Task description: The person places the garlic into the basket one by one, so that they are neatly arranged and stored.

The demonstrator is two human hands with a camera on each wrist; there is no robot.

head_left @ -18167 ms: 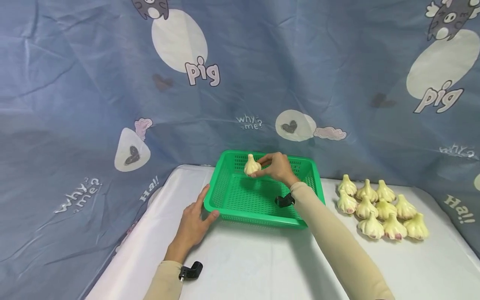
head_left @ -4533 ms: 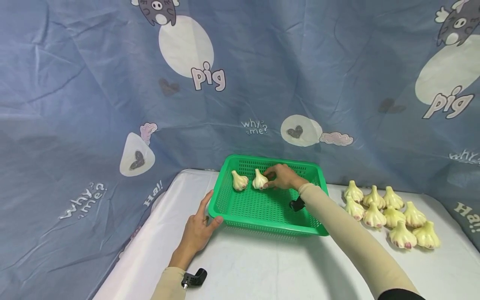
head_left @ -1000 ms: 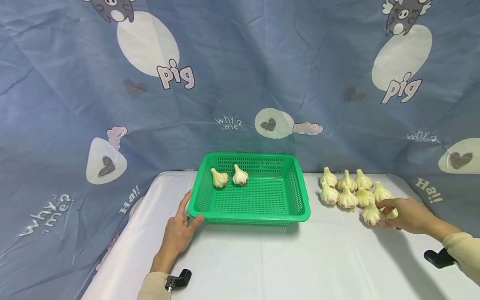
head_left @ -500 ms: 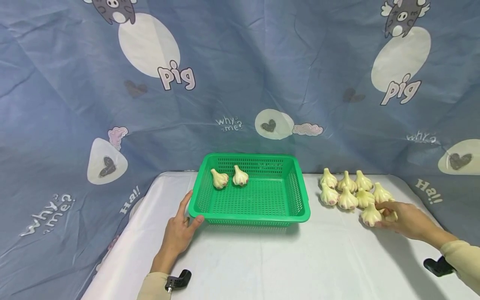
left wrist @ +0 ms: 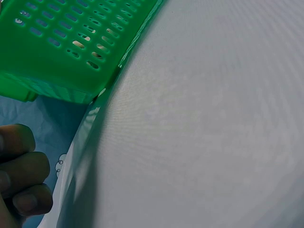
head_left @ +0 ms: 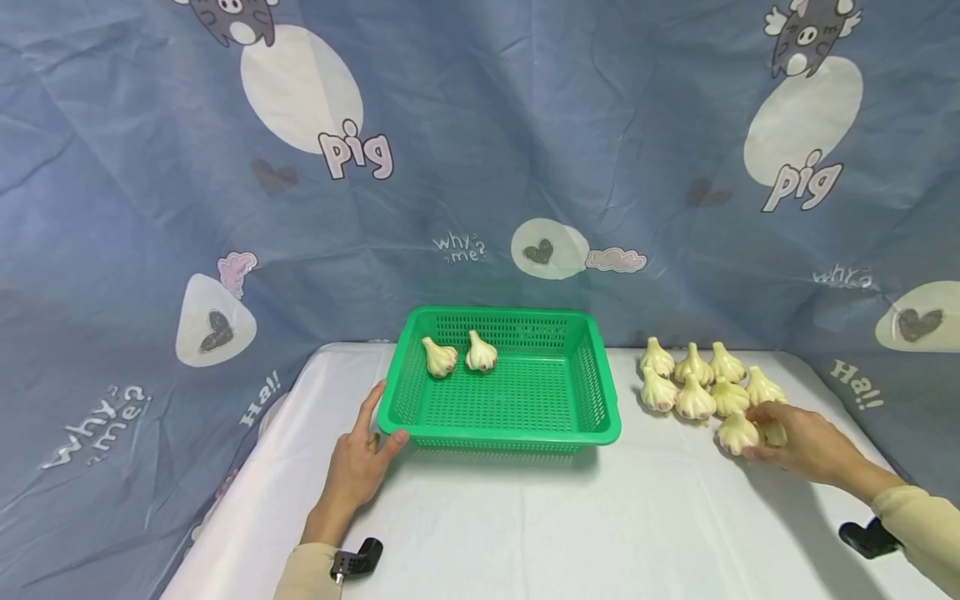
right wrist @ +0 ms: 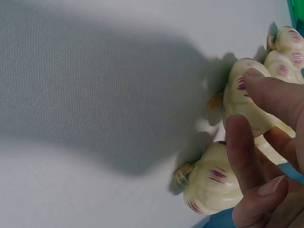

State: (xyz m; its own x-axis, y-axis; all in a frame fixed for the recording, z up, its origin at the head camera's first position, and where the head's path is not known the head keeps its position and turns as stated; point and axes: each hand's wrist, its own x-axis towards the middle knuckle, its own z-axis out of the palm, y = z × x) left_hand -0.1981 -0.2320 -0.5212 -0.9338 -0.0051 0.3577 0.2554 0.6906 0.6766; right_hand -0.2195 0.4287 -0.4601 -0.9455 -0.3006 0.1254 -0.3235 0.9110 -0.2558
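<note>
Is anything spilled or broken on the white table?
Nothing stands out as spilled or broken. The leftmost garlic bulb in the green basket just leans, its stem tipped left. The bulb in the right hand shows no damage either.

wears plain, long beige fabric sleeves [head_left: 926, 533]. carries small, black, elbow-shaped wrist cameras [head_left: 366, 557], one per side.

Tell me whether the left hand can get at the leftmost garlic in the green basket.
Probably yes: the left hand is at the near left corner of the basket, which is open on top, and nothing covers the leftmost garlic. It would likely just have to lift over the side.
</note>
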